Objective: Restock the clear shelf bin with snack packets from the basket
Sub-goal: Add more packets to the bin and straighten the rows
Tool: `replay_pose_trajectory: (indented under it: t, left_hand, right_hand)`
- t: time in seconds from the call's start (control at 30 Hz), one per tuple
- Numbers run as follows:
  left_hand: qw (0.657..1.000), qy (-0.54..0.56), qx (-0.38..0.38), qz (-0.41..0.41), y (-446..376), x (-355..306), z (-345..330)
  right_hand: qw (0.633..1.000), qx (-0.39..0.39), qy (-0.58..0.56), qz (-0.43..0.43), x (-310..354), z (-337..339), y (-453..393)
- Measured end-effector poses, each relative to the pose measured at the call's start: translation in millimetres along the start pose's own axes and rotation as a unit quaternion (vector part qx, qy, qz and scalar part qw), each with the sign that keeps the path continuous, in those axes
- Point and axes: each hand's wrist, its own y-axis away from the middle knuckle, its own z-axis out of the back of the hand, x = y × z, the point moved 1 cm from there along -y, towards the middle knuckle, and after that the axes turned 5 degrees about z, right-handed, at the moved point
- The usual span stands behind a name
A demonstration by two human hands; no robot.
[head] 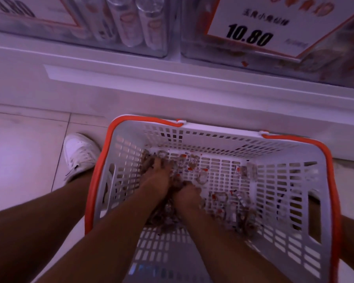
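Both hands [157, 174] dig among snack packets [219, 199] inside the basket [315, 201].

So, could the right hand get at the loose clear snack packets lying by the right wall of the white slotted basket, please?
Probably yes: the right hand is already down inside the basket, and only bare slotted floor separates it from those packets.

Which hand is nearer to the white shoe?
Left. The left hand is in the basket on the side toward the white shoe; the right hand is farther from it.
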Motion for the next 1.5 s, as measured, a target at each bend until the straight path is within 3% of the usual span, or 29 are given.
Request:
replay_pose_trajectory:
  t: [0.1, 0.2, 0.33, 0.47, 0.53, 0.63, 0.77, 0.87, 1.03, 1.13, 1.2, 1.27, 1.33, 1.4, 1.5]
  left_hand:
    - [0.999, -0.05, 0.0, -0.007, 0, -5, -6]
    - [0.996, -0.06, -0.043, -0.054, 7, -8, -14]
    - [0.994, 0.068, -0.07, -0.044, 12, 7, -20]
    - [0.99, 0.138, 0.004, 0.011, 4, 16, -14]
    - [0.982, 0.182, 0.022, 0.034, -1, 13, -13]
    - [0.95, 0.306, 0.038, 0.059, -2, 2, -17]
    - [0.896, 0.438, -0.001, 0.065, 0, -9, -23]
    - [0.849, 0.521, -0.027, 0.086, 2, -8, -20]
    - [0.777, 0.612, 0.086, 0.115, 5, 10, -5]
    - [0.729, 0.66, 0.124, 0.136, 8, 14, 4]
    - [0.682, 0.705, 0.134, 0.141, 8, 14, 11]
    - [0.66, 0.724, 0.142, 0.141, 6, 16, 16]
    - [0.632, 0.747, 0.168, 0.123, 5, 18, 21]
    - [0.597, 0.77, 0.197, 0.104, 6, 21, 26]
    - [0.575, 0.789, 0.202, 0.08, 6, 21, 31]
  right_hand:
    - [0.993, -0.037, -0.072, -0.084, -10, -8, 8]
    - [0.993, -0.007, -0.117, -0.018, -15, -14, 10]
    - [0.99, -0.008, -0.135, 0.05, -12, -17, 8]
    - [0.959, 0.019, -0.279, 0.051, -10, -11, -6]
    - [0.962, 0.031, -0.265, 0.061, -7, -4, -17]
    - [0.956, 0.081, -0.268, 0.084, -4, 5, -22]
    - [0.959, 0.051, -0.224, 0.166, 0, 9, -12]
    - [0.945, 0.065, -0.278, 0.162, 0, 16, -2]
    - [0.899, 0.154, -0.379, 0.157, -12, 37, -1]
    - [0.928, 0.128, -0.281, 0.209, -3, 48, -6]
    - [0.958, -0.008, -0.153, 0.241, -1, 62, -18]
    - [0.973, -0.13, -0.024, 0.191, -10, 76, -35]
    - [0.98, -0.123, 0.117, 0.106, -21, 77, -44]
    - [0.962, -0.108, 0.226, 0.107, -27, 66, -48]
    - [0.974, -0.121, 0.127, 0.145, -29, 59, -52]
